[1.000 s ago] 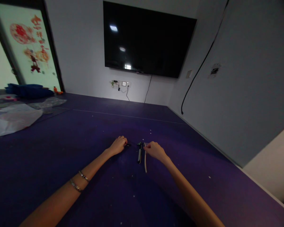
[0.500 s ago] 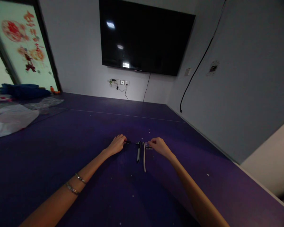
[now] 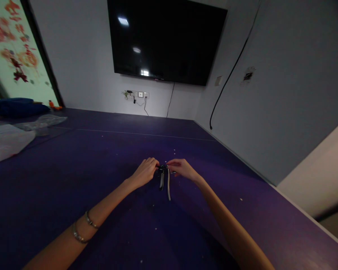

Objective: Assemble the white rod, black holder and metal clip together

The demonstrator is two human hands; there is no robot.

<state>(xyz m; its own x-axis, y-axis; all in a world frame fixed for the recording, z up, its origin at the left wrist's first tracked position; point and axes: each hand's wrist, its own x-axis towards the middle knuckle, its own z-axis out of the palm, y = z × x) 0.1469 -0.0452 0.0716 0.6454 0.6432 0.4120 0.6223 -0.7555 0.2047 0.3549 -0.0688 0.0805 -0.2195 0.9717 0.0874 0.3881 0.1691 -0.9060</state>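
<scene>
Low over the purple surface, my left hand (image 3: 147, 171) is closed on the dark end of a small black-and-grey tool (image 3: 161, 180), which looks like pliers. One grey handle of it points toward me. My right hand (image 3: 183, 168) pinches close beside the tool's dark head, at the upper end of a pale cord (image 3: 169, 189). What its fingertips grip is too small to make out. The cord hangs or lies toward me, roughly parallel to the grey handle. A small bright-and-dark piece (image 3: 174, 172) shows under my right fingers.
The purple surface (image 3: 115, 221) carries scattered white specks. Clear plastic wrapping (image 3: 9, 140) and a dark blue cloth item (image 3: 19, 107) lie at the left. A television (image 3: 166, 41) hangs above wall sockets (image 3: 141, 95); a black cable (image 3: 228, 77) dangles along the right wall.
My hands have come closer together at the tool's head: the left moved right, the right moved slightly left. The whole view has shifted a little.
</scene>
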